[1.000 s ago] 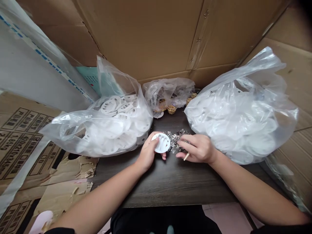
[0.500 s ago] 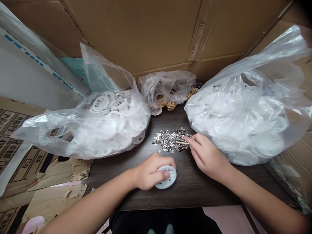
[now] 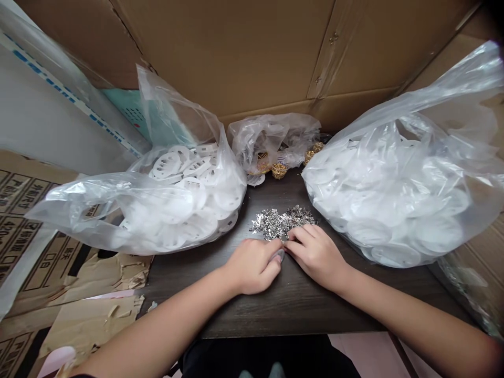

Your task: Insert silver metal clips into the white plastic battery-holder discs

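Note:
My left hand (image 3: 254, 266) lies curled on the dark wooden table (image 3: 283, 312), closed over a white plastic disc (image 3: 280, 255) of which only a sliver shows at the fingertips. My right hand (image 3: 315, 253) rests beside it, fingers bent and pinched together right at the left fingertips. What it holds is hidden. Both hands touch the near edge of a heap of small silvery metal pieces (image 3: 281, 221).
A clear bag of white slotted discs (image 3: 169, 205) stands on the left. A bigger bag of white discs (image 3: 401, 189) is on the right. A small bag (image 3: 271, 137) with gold wire coils (image 3: 279, 170) sits at the back. Cardboard walls (image 3: 244, 52) surround the table. Torn cardboard (image 3: 90, 278) lies lower left.
My left hand moved the disc from the table's near edge up to the metal heap. My right hand drew back to meet it, and the thin stick it held is out of sight.

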`<control>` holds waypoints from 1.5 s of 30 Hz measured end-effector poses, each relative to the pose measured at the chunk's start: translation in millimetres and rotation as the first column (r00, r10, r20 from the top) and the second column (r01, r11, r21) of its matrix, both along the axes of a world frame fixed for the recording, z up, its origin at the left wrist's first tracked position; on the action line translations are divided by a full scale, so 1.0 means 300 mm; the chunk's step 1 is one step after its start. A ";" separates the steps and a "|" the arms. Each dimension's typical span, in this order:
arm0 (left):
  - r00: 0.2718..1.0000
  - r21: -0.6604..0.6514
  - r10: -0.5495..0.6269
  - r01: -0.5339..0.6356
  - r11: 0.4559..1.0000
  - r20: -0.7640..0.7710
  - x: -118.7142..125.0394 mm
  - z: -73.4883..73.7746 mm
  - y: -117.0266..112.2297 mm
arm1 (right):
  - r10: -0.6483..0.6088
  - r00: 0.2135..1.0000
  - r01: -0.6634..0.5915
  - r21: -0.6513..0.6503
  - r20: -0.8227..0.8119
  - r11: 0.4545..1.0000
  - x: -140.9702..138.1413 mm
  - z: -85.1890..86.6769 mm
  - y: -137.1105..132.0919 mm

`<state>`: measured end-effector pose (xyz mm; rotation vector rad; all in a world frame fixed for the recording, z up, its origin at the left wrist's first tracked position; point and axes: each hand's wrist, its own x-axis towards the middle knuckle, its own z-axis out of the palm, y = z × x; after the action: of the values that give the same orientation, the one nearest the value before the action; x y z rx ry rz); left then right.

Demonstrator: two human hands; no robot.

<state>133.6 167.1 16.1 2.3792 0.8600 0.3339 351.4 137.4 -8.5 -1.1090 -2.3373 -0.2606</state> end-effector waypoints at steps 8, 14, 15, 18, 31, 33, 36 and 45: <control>0.871 -0.322 0.206 -0.059 0.945 0.446 -0.029 -0.015 0.073 | -0.036 0.999 0.035 0.034 0.031 0.999 -0.022 0.004 0.115; 0.546 -0.592 0.457 0.091 0.801 0.702 -0.036 -0.038 0.028 | -0.024 0.930 -0.076 -0.256 -0.367 0.964 -0.014 0.057 0.084; 0.510 -0.601 0.479 0.096 0.794 0.714 -0.032 -0.036 0.021 | -0.063 0.895 -0.098 -0.332 -0.443 0.938 -0.005 0.075 0.078; 0.483 -0.627 0.512 0.104 0.772 0.710 -0.014 -0.030 0.015 | -0.213 0.821 -0.101 -0.503 -0.529 0.859 0.033 0.124 0.081; 0.597 -0.692 0.459 0.237 0.682 0.658 -0.003 -0.073 0.075 | -0.411 0.912 0.387 -0.312 -0.011 0.868 0.076 0.033 0.126; 0.628 -0.684 0.439 0.211 0.699 0.642 0.000 -0.067 0.072 | -0.422 0.907 0.405 -0.293 0.007 0.866 0.076 0.030 0.130; 0.671 -0.684 0.426 0.169 0.709 0.607 0.003 -0.054 0.066 | -0.433 0.902 0.417 -0.276 0.006 0.866 0.073 0.031 0.138; 0.684 -0.694 0.402 0.213 0.688 0.609 0.007 -0.047 0.065 | -0.409 0.910 0.359 -0.359 -0.071 0.861 0.097 0.032 0.129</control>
<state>135.6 186.6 2.1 1.2418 0.5614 0.7661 380.5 176.0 1.2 -1.7090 -2.0587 0.0882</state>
